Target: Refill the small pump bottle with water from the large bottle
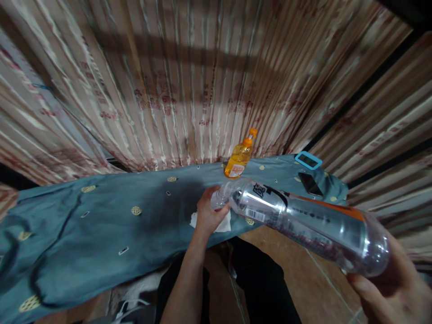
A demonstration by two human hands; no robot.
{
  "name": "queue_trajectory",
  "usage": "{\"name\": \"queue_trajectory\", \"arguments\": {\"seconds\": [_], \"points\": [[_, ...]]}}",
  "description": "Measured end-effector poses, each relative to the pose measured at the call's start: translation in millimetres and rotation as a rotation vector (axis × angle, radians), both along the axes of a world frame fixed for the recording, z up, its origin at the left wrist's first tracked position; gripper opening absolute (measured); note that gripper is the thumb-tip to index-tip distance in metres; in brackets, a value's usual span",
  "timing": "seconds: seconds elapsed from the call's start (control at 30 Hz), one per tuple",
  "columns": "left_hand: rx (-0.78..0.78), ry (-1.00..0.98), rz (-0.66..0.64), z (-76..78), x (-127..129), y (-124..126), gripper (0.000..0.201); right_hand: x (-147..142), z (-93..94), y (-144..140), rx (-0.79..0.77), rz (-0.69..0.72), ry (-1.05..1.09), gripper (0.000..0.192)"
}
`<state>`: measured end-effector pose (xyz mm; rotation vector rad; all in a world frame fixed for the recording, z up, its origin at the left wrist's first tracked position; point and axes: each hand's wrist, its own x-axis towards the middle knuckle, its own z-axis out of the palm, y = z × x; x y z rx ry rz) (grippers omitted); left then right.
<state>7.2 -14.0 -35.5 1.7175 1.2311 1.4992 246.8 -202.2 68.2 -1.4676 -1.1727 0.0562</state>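
A large clear plastic bottle (303,220) with a silver, black and orange label lies slanted across the right side, its base toward me and its neck toward the middle. My right hand (398,288) is closed around the base end, partly blurred. At the neck end, my left hand (209,211) wraps around a small clear container (220,198), which meets or overlaps the bottle's mouth; exactly how they join I cannot tell. Under the left hand lies a piece of white tissue (223,225). Just behind stands a pump bottle (239,159) of orange liquid.
A long bench or table with a teal patterned cloth (108,216) runs across the view. At its right end lie a blue-framed device (308,160) and a black phone (310,184). Patterned curtains (189,81) hang behind. White cables (130,308) show below the front edge.
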Motion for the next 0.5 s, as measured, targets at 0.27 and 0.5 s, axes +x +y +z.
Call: {"name": "queue_trajectory", "arguments": {"seconds": [0.27, 0.5], "points": [[0.028, -0.009, -0.002, -1.7, -0.2, 0.4, 0.045, 3.4, 1.4, 4.2, -0.026, -0.016, -0.008, 0.092], [0.046, 0.024, -0.02, 4.0, -3.2, -1.6, 0.043, 0.1, 0.4, 5.8, -0.015, -0.117, -0.05, 0.089]]}}
